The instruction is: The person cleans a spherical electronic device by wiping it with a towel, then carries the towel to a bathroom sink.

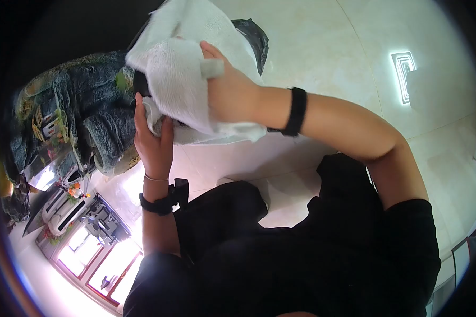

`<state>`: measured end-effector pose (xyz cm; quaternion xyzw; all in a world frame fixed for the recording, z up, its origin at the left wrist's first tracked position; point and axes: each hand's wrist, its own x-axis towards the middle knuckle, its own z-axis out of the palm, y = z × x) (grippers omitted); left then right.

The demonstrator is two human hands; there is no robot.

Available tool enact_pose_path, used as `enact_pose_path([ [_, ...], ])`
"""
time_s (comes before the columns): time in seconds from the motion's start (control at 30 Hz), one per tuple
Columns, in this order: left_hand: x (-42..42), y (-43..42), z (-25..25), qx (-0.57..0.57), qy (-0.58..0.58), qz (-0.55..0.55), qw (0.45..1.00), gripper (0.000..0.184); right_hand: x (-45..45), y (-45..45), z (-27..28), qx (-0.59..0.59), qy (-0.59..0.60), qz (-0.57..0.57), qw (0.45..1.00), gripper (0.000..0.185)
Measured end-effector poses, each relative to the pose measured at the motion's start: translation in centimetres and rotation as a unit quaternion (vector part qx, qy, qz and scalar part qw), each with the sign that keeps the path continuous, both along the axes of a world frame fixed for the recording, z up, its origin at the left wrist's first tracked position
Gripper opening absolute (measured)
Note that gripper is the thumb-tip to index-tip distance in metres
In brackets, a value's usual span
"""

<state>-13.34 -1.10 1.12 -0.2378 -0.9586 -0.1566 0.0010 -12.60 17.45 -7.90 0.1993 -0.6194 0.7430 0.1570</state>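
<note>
Person is handling white cloth with both hands, above pale floor, beside dark rockwork. Left hand is pinching a cloth fold between thumb and fingers; right hand is pressing against cloth, fingers partly hidden, grip can't tell. Step looks like cloth handling; next move probably calls for keeping that fold secure.

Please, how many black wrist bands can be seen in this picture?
2. One black band is around the wrist of the right hand. The other black strap is around the left forearm, just below the thin bracelet.
</note>
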Motion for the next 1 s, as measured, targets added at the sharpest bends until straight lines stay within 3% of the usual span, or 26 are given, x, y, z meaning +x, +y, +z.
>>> enact_pose_path([
  [0.03,-0.1,0.2,-0.1,0.004,0.035,-0.019,0.999,0.063,-0.7,0.3,-0.5,0.163,0.041,-0.095,0.981,0.05],
  [0.07,0.0,0.1,-0.3,0.003,0.036,-0.017,0.999,0.064,-1.5,0.6,-1.0,0.319,0.081,-0.186,0.926,0.055],
  [0.2,0.4,-0.1,-0.4,0.011,0.021,-0.005,1.0,0.065,-3.4,0.3,-3.6,0.372,0.054,-0.165,0.912,0.051],
  [0.3,0.4,0.0,-0.5,0.014,0.004,0.015,1.0,0.065,-5.1,0.8,-4.7,0.241,0.057,-0.193,0.95,0.042],
  [0.5,0.4,0.0,-0.5,0.033,0.003,0.013,0.999,0.066,-4.5,2.5,-5.4,0.191,0.058,-0.211,0.957,0.042],
  [0.57,0.3,-0.1,-0.6,0.041,0.001,0.0,0.999,0.066,-4.6,2.6,-6.5,0.053,-0.022,-0.233,0.971,0.033],
  [0.6,0.3,-0.1,-0.8,0.038,0.018,-0.009,0.999,0.066,-4.7,2.9,-6.8,0.053,-0.018,-0.233,0.971,0.033],
  [0.7,0.3,0.0,-0.6,0.042,0.004,-0.003,0.999,0.066,-4.4,3.8,-9.0,0.026,-0.162,-0.184,0.969,0.026],
  [0.73,0.2,-0.1,-0.7,0.038,0.016,-0.01,0.999,0.067,-4.5,4.2,-10.8,0.137,-0.139,-0.178,0.964,0.034],
  [0.8,0.2,-0.1,-0.7,0.04,0.009,-0.007,0.999,0.068,-3.2,4.7,-12.3,0.246,-0.111,-0.171,0.948,0.044],
  [0.87,0.7,0.0,-0.3,0.041,0.002,-0.002,0.999,0.07,-1.0,4.9,-13.6,0.414,-0.264,-0.181,0.852,0.042],
  [0.9,1.3,0.3,-0.2,0.079,-0.024,0.022,0.996,0.062,1.1,4.4,-16.1,0.18,-0.152,-0.245,0.941,0.043],
  [0.97,2.5,0.0,-0.1,0.118,-0.052,0.047,0.991,0.055,3.0,5.1,-17.7,0.096,-0.349,-0.164,0.918,0.049],
  [1.0,3.3,-0.9,-0.1,0.059,-0.079,-0.061,0.993,0.046,3.6,5.6,-17.1,0.068,-0.413,-0.137,0.898,0.051],
])
